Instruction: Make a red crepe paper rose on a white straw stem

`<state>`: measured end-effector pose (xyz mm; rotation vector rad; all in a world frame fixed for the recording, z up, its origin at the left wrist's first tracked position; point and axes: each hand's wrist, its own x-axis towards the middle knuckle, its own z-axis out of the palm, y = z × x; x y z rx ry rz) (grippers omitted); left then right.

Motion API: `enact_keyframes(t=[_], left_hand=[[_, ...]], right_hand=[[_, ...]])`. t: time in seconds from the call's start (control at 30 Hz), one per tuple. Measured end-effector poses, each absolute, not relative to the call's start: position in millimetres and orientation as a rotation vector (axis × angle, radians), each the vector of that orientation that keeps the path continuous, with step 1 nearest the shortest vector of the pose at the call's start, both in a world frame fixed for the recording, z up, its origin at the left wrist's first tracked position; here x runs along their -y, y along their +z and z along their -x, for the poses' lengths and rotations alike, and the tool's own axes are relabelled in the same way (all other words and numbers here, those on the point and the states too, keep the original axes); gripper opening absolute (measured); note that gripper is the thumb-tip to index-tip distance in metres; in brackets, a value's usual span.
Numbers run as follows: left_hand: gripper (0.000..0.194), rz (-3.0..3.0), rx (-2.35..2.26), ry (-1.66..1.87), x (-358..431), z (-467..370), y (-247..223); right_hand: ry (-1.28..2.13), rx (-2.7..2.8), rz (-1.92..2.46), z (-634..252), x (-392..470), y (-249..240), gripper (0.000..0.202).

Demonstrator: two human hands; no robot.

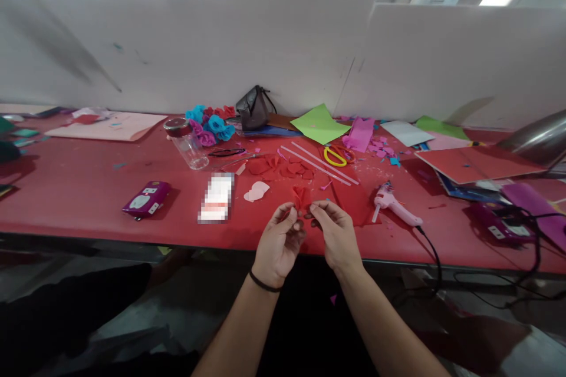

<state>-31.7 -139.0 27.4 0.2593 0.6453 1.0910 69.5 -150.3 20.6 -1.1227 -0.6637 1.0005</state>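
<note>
Between my fingertips, over the front part of the red table [177, 212], is a small red paper piece [300, 195] with folded, upright petals. My left hand [280, 238] pinches it from the left, and my right hand [335, 231] pinches it from the right. Just beyond the hands lie several cut red paper petals [276, 166]. Pale pink paper shapes [256, 191] rest to the left of them. To the right of my right hand is a pink glue gun [398, 205] with a cord. Yellow-handled scissors [335, 156] lie behind, near two translucent sticks [316, 165].
At the left stand a clear jar [188, 144] and paper flowers [210, 125], with a purple box [147, 199] nearer me. A dark pouch [253, 108] leans by the white partition [221, 47]. Red folders [480, 164] and cables [537, 247] are at the right.
</note>
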Motion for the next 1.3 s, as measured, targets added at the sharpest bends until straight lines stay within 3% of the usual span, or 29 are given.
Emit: enact_keyframes(t=[0.43,0.73,1.07,1.3], left_hand=[[0.027,-0.333,-0.775,1.141,136.8,28.1,28.7],[0.025,-0.531,-0.857,1.329,138.3,22.1,21.7],[0.026,-0.557,-0.884,1.399,137.4,22.9,15.5],[0.027,-0.43,-0.811,1.327,130.6,33.1,13.5]], right_hand=[[1.007,0.704,1.08,-69.5,151.1,16.1,0.014],[1.001,0.83,1.158,-63.1,152.7,26.5,0.023],[0.912,0.752,1.136,-63.1,148.9,19.6,0.015],[1.025,0.75,1.413,-99.6,128.5,1.0,0.022]])
